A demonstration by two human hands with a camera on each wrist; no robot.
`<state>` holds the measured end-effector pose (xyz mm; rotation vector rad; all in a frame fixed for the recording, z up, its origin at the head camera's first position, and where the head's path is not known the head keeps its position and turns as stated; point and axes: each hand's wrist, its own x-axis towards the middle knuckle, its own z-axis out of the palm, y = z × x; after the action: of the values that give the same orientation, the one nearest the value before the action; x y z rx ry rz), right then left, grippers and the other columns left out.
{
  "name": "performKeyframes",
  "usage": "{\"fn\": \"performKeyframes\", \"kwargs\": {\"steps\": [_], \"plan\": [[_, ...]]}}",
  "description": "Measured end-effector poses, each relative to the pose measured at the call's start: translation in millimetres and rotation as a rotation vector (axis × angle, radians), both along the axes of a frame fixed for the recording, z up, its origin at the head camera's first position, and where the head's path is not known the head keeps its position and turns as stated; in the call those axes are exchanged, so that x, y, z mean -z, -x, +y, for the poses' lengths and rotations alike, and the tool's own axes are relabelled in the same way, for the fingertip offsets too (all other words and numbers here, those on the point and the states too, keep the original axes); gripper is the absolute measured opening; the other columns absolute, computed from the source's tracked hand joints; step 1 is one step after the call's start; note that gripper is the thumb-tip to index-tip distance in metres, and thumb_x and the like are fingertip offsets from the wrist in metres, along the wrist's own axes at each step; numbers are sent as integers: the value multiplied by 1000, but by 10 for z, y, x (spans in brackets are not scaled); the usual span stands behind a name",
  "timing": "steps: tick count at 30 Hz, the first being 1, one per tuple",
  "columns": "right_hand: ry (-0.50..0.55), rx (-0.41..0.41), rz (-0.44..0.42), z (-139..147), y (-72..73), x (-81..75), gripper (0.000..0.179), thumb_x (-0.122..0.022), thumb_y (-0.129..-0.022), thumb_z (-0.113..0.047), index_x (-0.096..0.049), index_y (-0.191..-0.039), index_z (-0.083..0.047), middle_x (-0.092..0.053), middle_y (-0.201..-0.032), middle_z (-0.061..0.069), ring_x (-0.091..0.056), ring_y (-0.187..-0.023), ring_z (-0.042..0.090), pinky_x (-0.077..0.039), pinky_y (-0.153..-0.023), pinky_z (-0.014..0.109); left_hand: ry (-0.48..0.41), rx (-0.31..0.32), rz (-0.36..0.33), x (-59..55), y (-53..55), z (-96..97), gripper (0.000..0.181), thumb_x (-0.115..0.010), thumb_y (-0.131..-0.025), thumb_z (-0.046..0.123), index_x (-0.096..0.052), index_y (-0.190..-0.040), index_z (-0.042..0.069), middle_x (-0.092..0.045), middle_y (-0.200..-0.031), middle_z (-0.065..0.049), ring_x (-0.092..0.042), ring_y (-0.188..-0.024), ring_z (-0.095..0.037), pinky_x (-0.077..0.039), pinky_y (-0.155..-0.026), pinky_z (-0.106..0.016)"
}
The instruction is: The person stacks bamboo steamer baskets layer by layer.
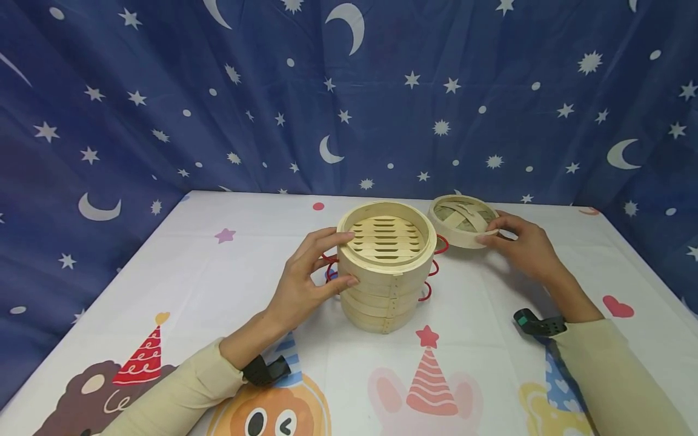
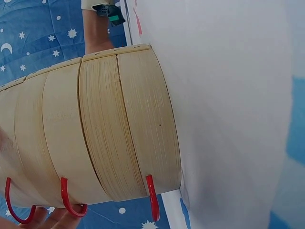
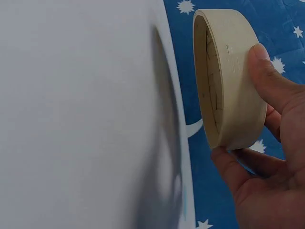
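A stack of round bamboo steamer baskets point(image 1: 386, 284) stands on the table, its top slatted tier open to view with nothing on the slats. Red loop handles point(image 2: 151, 198) stick out from its sides. My left hand point(image 1: 305, 275) grips the stack's upper left side, a finger over the rim and the thumb against the front wall. Right of the stack, my right hand point(image 1: 520, 245) pinches the edge of the woven bamboo lid point(image 1: 463, 221). In the right wrist view, thumb and fingers hold the rim of the lid point(image 3: 236, 78), which hangs over the table with a shadow beneath.
A white cloth with printed cartoon animals covers the table point(image 1: 262, 224). Behind it hangs a blue curtain point(image 1: 262, 91) with moons and stars, close to the table's back edge. Each wrist wears a black strap device point(image 1: 537, 324).
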<state>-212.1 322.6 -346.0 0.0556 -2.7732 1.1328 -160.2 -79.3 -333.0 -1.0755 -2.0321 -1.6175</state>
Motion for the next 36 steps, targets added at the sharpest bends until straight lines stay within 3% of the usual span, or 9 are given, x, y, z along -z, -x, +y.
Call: {"fn": "performKeyframes", "kwargs": {"steps": [4, 10, 18, 21, 24, 30, 36], "plan": [[17, -14, 35, -1, -25, -82, 48, -71, -83, -45, -58, -105, -5, -38, -147, 17, -32, -134, 40, -34, -98, 61, 2, 1, 2, 8, 5, -4, 64, -80, -74, -2, -55, -132, 11, -46, -133, -7, -49, -118, -24, -51, -88, -34], [45, -14, 86, -39, -41, -217, 45, -71, -85, -42, -57, -105, -4, -37, -149, 12, -32, -136, 32, -41, -99, 48, 13, -13, -6, -1, -4, 1, 65, -80, -72, -4, -55, -131, 9, -46, -132, -10, -49, -118, -23, -51, -88, -34], [62, 16, 107, -132, -112, -421, 46, -71, -85, -42, -55, -104, -3, -37, -148, 14, -31, -136, 34, -38, -99, 53, 14, -13, 10, -255, -179, 38, 59, -77, -71, -12, -53, -124, -6, -46, -126, -26, -50, -115, -30, -52, -85, -40], [77, 18, 113, -170, -134, -476, 47, -71, -85, -42, -54, -104, -3, -38, -148, 14, -31, -136, 35, -37, -100, 54, 17, -17, 0, -274, -195, 40, 59, -77, -70, -14, -53, -124, -6, -46, -126, -27, -50, -115, -29, -52, -86, -40], [83, 18, 125, -202, -155, -516, 46, -70, -86, -41, -53, -105, -3, -38, -148, 14, -31, -136, 36, -37, -100, 54, 13, -13, 4, -235, -164, 38, 60, -78, -70, -13, -53, -125, -5, -46, -127, -25, -50, -115, -29, -52, -86, -40], [98, 4, 154, -236, -189, -580, 43, -69, -88, -37, -53, -107, -2, -36, -148, 16, -30, -136, 38, -34, -101, 58, 8, 3, 1, -27, -6, 5, 64, -80, -73, -3, -55, -131, 7, -46, -133, -11, -49, -119, -25, -51, -88, -35], [77, -8, 144, -282, -198, -674, 42, -67, -89, -37, -53, -109, -3, -34, -150, 13, -35, -133, 40, -38, -99, 56, 2, 8, -5, 1, 8, 1, 65, -80, -73, -3, -55, -132, 10, -45, -133, -8, -47, -121, -24, -51, -89, -35]]}}
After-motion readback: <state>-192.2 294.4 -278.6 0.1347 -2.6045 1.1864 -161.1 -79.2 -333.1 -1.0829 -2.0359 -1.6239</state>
